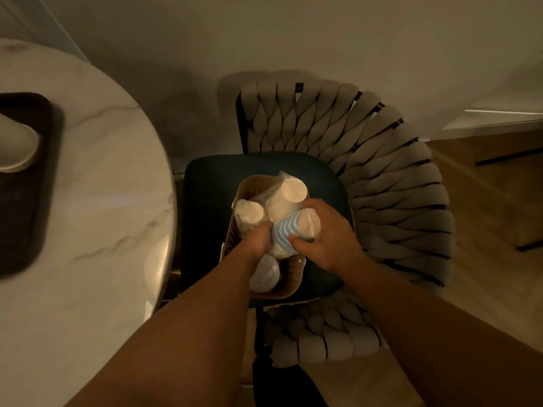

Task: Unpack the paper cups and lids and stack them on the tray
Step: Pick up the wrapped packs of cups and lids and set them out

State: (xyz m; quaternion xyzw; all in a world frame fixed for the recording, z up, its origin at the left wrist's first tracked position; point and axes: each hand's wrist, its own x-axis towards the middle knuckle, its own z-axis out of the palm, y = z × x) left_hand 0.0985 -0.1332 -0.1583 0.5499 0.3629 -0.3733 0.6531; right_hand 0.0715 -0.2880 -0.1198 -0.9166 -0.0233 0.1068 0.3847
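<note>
Reaching into the bag [289, 284], left hand [258, 237] hides its fingertips.

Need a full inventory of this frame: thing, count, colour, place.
Brown paper bag: one, open, on the chair seat.
Blue-and-white striped sleeve of paper cups: one, plastic-wrapped, at the bag mouth between both hands.
White wrapped cup sleeves: two, standing in the bag, far side and left.
White lids in clear wrap: one pack, near end of the bag.
Dark rectangular tray: one, on the table, left edge of view.
White cup stack: one, on the tray; count unclear.
White marble round table: one, left.
Beige woven-back chair with dark seat: one, centre.
Left hand: inside the bag, against the striped sleeve.
Right hand: gripping the striped sleeve.
</note>
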